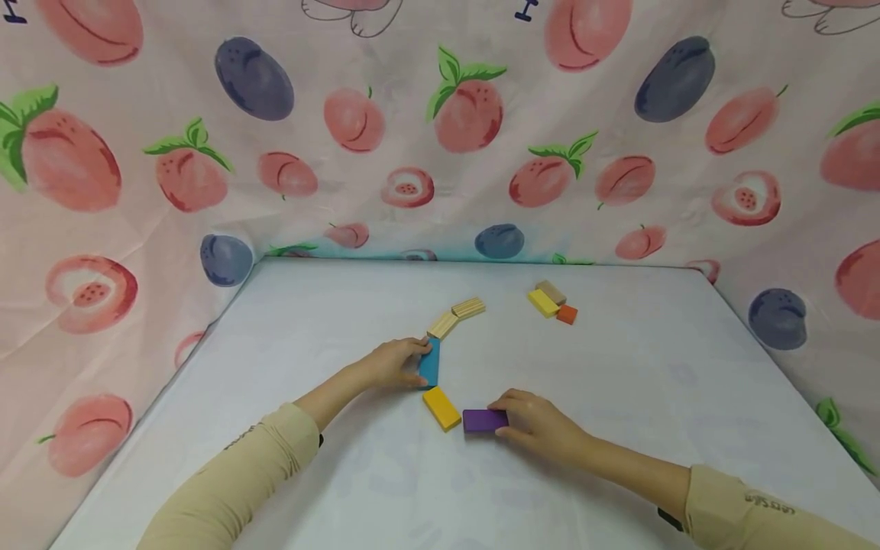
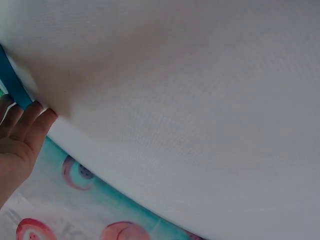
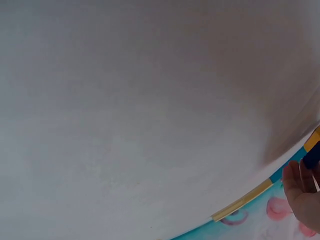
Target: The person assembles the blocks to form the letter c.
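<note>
In the head view a curved row of blocks lies on the white table. My left hand [image 1: 395, 363] grips the blue block [image 1: 429, 362] at its ends, thumb at the near end and fingers at the far end. Just below it sits a yellow-orange block [image 1: 441, 409], angled down to the right. My right hand [image 1: 539, 422] pinches the right end of a purple block [image 1: 483, 421], whose left end is close beside the yellow-orange one. Beyond the blue block, two plain wooden blocks [image 1: 443, 325] continue the curve. The left wrist view catches the blue block [image 2: 14, 82] at its edge.
Farther back to the right lie a yellow block [image 1: 543, 303], a plain wooden block [image 1: 551, 292] and a small orange-red block [image 1: 567, 315], close together. A fruit-patterned cloth [image 1: 440, 191] rises behind the white table [image 1: 619, 367] and along both its sides.
</note>
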`<action>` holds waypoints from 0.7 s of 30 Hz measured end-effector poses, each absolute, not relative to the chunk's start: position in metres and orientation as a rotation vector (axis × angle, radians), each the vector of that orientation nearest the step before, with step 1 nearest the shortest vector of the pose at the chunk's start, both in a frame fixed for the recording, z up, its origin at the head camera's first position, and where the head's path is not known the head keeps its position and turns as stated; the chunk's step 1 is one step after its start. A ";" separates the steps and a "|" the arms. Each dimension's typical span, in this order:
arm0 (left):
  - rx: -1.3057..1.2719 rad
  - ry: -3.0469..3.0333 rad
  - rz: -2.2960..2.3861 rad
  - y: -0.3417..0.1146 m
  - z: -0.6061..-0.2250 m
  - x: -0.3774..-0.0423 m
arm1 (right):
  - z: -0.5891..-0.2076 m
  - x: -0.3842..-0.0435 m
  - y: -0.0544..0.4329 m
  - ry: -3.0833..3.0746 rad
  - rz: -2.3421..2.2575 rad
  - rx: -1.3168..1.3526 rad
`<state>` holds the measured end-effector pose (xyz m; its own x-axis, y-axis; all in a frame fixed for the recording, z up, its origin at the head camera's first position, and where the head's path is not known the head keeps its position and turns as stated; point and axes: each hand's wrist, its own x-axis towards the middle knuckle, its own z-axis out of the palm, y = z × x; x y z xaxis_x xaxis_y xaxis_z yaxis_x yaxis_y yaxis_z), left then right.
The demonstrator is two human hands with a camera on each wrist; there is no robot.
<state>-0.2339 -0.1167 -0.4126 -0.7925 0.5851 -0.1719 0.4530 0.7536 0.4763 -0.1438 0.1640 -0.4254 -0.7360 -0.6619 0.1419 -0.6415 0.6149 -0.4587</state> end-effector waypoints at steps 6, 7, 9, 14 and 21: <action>0.813 2.650 0.599 -0.117 -0.414 -0.235 | -0.426 -0.140 0.161 2.787 -0.714 -1.078; 0.811 2.647 0.602 -0.116 -0.414 -0.235 | -0.426 -0.139 0.160 2.785 -0.706 -1.070; 0.804 2.643 0.602 -0.116 -0.415 -0.235 | -0.427 -0.136 0.159 2.785 -0.679 -1.056; 0.796 2.643 0.599 -0.116 -0.416 -0.235 | -0.427 -0.132 0.156 2.800 -0.627 -1.017; 0.785 2.651 0.590 -0.116 -0.415 -0.235 | -0.425 -0.131 0.150 2.830 -0.537 -0.992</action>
